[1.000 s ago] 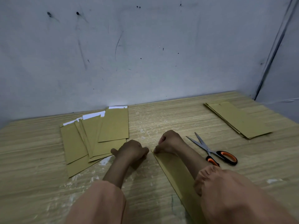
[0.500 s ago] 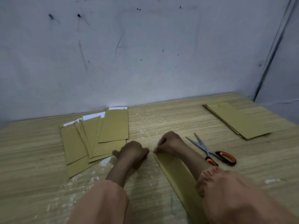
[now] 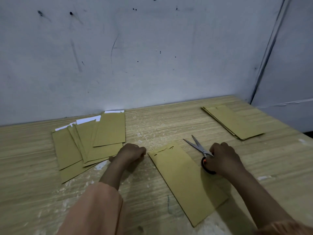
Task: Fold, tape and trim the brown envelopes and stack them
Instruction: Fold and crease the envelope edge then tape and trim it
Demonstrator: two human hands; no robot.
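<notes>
- The wooden table carries everything; it meets a scuffed grey wall at the back.
- A fanned pile of brown envelopes lies at the left near the wall, white paper showing at the far ends. Judged from their loose spread, these are probably the ones waiting to be worked.
- A neater stack of envelopes sits far right, well apart from the hands; it looks like the finished stack.
- The working envelope lies flat between the two hands. Its long axis runs diagonally, the far end pointing up-left toward the wall and the near end coming down-right toward the person. The far end shows a ragged dark line, perhaps a fold or torn edge; I cannot tell which.
- The right hand was pressing the far end of that envelope half a second ago; it has now left it and curls round the orange-and-black handles of the scissors, whose blades stand apart and point up-left. In my judgement folding is over and trimming comes next.
- The left hand has stayed put, fist curled on the table just beside the envelope's far-left corner. Whether it pinches anything I cannot tell; no tape is visible.
- The envelope now lies uncovered, so it could slide when the blades meet it.
</notes>
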